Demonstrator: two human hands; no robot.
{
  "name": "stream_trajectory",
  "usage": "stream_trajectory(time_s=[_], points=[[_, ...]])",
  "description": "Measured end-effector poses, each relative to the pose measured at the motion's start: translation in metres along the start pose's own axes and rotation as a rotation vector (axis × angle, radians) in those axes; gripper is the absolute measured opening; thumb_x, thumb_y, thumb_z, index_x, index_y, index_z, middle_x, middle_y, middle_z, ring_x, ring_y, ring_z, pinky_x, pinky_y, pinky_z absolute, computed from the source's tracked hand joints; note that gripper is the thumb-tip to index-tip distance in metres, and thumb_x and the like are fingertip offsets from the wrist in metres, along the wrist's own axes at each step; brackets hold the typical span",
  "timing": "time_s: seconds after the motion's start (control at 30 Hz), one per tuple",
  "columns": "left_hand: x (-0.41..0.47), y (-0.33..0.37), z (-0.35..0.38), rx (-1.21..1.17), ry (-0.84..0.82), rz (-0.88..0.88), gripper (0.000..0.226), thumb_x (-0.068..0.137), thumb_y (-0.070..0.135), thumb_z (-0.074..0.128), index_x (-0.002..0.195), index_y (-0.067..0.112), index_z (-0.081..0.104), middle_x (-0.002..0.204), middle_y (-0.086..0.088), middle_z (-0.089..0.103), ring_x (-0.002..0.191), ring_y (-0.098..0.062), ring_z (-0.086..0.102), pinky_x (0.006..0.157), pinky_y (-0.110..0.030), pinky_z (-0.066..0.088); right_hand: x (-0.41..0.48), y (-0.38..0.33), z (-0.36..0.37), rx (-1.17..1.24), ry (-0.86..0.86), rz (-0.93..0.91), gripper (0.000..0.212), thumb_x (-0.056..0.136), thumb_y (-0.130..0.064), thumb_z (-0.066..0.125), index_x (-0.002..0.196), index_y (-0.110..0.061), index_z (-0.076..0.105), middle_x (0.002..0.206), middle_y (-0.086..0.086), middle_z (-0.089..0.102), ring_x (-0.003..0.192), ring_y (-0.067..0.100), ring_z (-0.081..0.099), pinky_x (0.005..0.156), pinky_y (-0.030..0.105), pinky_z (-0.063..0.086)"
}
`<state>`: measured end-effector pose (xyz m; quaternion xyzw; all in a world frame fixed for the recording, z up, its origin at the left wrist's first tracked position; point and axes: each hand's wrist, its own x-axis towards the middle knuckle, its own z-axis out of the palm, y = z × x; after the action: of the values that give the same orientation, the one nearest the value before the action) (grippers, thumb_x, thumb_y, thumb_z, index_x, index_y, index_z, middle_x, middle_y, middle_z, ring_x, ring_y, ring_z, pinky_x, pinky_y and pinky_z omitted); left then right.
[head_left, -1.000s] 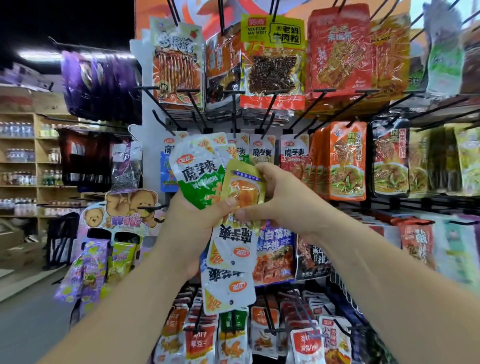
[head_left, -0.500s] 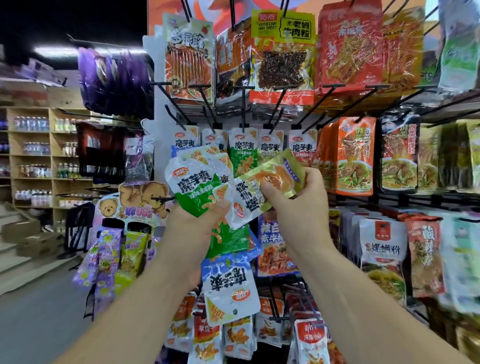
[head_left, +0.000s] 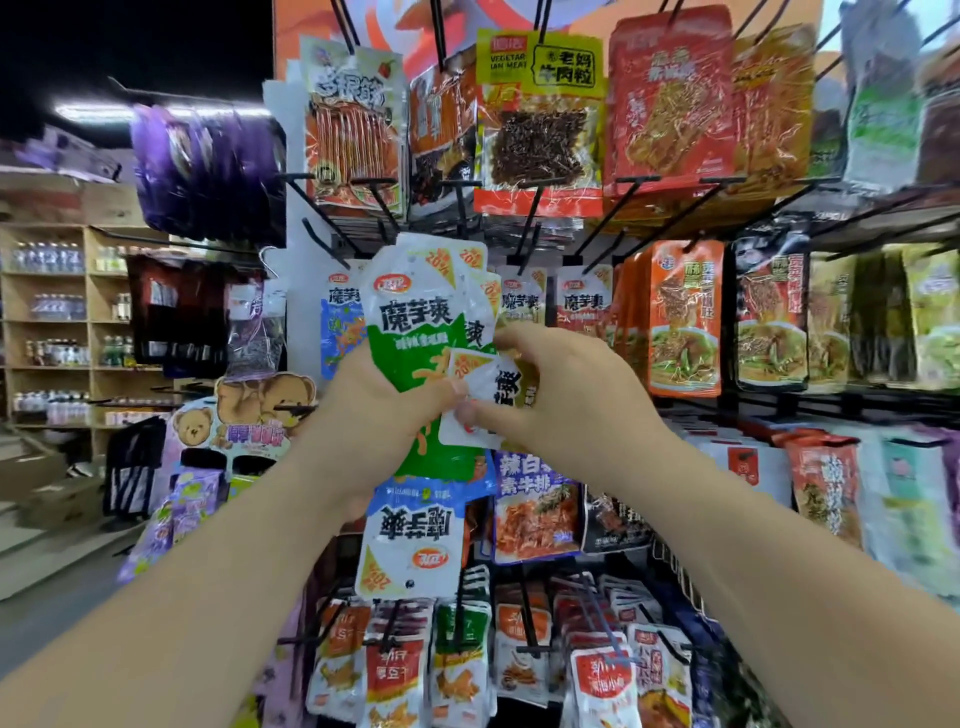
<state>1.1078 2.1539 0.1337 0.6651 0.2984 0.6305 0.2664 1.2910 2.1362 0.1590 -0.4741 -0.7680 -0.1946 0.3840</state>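
Green packets (head_left: 415, 332) lifted; left fingers (head_left: 441, 388) clamp them, right fingers (head_left: 519, 338) white packet (head_left: 491, 402), before rack (head_left: 631, 180).

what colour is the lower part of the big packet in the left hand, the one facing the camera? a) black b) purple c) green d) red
c: the big packet that the left hand grips is white on top and green below; the right hand pinches a smaller packet beside it.
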Motion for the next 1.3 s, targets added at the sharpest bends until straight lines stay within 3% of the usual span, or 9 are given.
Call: stream_trajectory(time_s=[0.1, 0.17, 0.27, 0.37, 0.5, 0.67, 0.87, 1.13, 1.3], points=[[0.004, 0.0, 0.009, -0.049, 0.074, 0.015, 0.014, 0.096, 0.008, 0.07, 0.083, 0.009, 0.065, 0.055, 0.014, 0.065, 0.051, 0.001, 0.061, 0.049, -0.016, 0.049, 0.006, 0.005, -0.009, 0.036, -0.003, -0.043, 0.035, 0.087, -0.06, 0.072, 0.09, -0.027, 0.062, 0.079, -0.016, 0.052, 0.072, 0.004, 0.047, 0.061, 0.024, 0.034], [0.013, -0.009, 0.006, -0.06, 0.172, 0.016, 0.021, 0.095, 0.017, 0.073, 0.082, 0.006, 0.063, 0.061, 0.009, 0.063, 0.056, -0.005, 0.058, 0.062, -0.024, 0.048, 0.011, 0.016, -0.014, 0.163, -0.016, 0.006, 0.046, 0.093, -0.047, 0.073, 0.069, -0.024, 0.041, 0.065, -0.008, 0.033, 0.057, 0.007, 0.029, 0.054, 0.029, 0.023], [0.021, -0.016, 0.006, -0.087, 0.251, -0.021, 0.027, 0.092, 0.028, 0.078, 0.107, 0.012, 0.062, 0.096, 0.001, 0.063, 0.097, -0.021, 0.061, 0.09, -0.044, 0.047, 0.027, 0.036, -0.016, 0.415, 0.037, 0.144, 0.039, 0.103, -0.037, 0.061, 0.083, -0.004, 0.054, 0.067, 0.006, 0.039, 0.053, 0.012, 0.035, 0.054, 0.028, 0.031], [0.024, -0.019, 0.009, -0.097, 0.26, -0.041, 0.062, 0.091, 0.03, 0.081, 0.14, 0.016, 0.046, 0.113, 0.008, 0.052, 0.116, -0.022, 0.051, 0.101, -0.044, 0.042, 0.049, 0.048, -0.012, 0.61, 0.147, 0.239, 0.043, 0.108, -0.034, 0.052, 0.102, 0.008, 0.059, 0.088, 0.035, 0.058, 0.07, 0.02, 0.048, 0.063, 0.043, 0.038], [0.031, -0.026, 0.003, -0.005, 0.252, -0.084, 0.097, 0.056, 0.067, 0.083, 0.121, 0.0, 0.058, 0.105, -0.019, 0.063, 0.096, -0.036, 0.063, 0.089, -0.044, 0.048, 0.074, 0.047, -0.012, 0.682, 0.286, 0.261, 0.05, 0.109, -0.033, 0.049, 0.093, 0.015, 0.051, 0.071, 0.027, 0.041, 0.065, 0.017, 0.035, 0.064, 0.034, 0.028], [0.037, -0.029, -0.005, 0.032, 0.204, -0.148, 0.06, 0.081, 0.044, 0.086, 0.107, -0.003, 0.06, 0.091, -0.012, 0.056, 0.081, -0.024, 0.053, 0.075, -0.04, 0.041, 0.095, 0.046, -0.008, 0.724, 0.334, 0.281, 0.053, 0.111, -0.03, 0.047, 0.063, -0.018, 0.028, 0.048, -0.013, 0.019, 0.046, 0.008, 0.017, 0.051, 0.029, 0.016], [0.039, -0.028, -0.002, 0.024, 0.169, -0.178, 0.08, 0.059, 0.058, 0.084, 0.108, 0.002, 0.054, 0.094, -0.008, 0.056, 0.09, -0.025, 0.056, 0.083, -0.04, 0.045, 0.111, 0.051, 0.005, 0.608, 0.37, 0.309, 0.057, 0.108, -0.03, 0.051, 0.056, -0.018, 0.03, 0.05, -0.006, 0.026, 0.052, 0.017, 0.025, 0.059, 0.034, 0.021], [0.037, -0.034, -0.007, -0.039, 0.137, -0.139, 0.03, 0.086, 0.028, 0.085, 0.089, 0.005, 0.066, 0.08, -0.008, 0.058, 0.077, -0.021, 0.057, 0.085, -0.042, 0.048, 0.111, 0.041, 0.009, 0.561, 0.494, 0.25, 0.055, 0.109, -0.026, 0.048, 0.057, -0.017, 0.031, 0.053, -0.003, 0.031, 0.05, 0.014, 0.026, 0.055, 0.033, 0.02], [0.038, -0.034, -0.006, -0.083, 0.139, -0.14, 0.064, 0.075, 0.039, 0.088, 0.105, -0.01, 0.058, 0.084, -0.008, 0.054, 0.076, -0.02, 0.054, 0.079, -0.04, 0.045, 0.119, 0.04, 0.001, 0.409, 0.516, 0.289, 0.055, 0.109, -0.029, 0.049, 0.058, -0.017, 0.033, 0.054, -0.002, 0.036, 0.049, 0.014, 0.03, 0.048, 0.031, 0.021]])
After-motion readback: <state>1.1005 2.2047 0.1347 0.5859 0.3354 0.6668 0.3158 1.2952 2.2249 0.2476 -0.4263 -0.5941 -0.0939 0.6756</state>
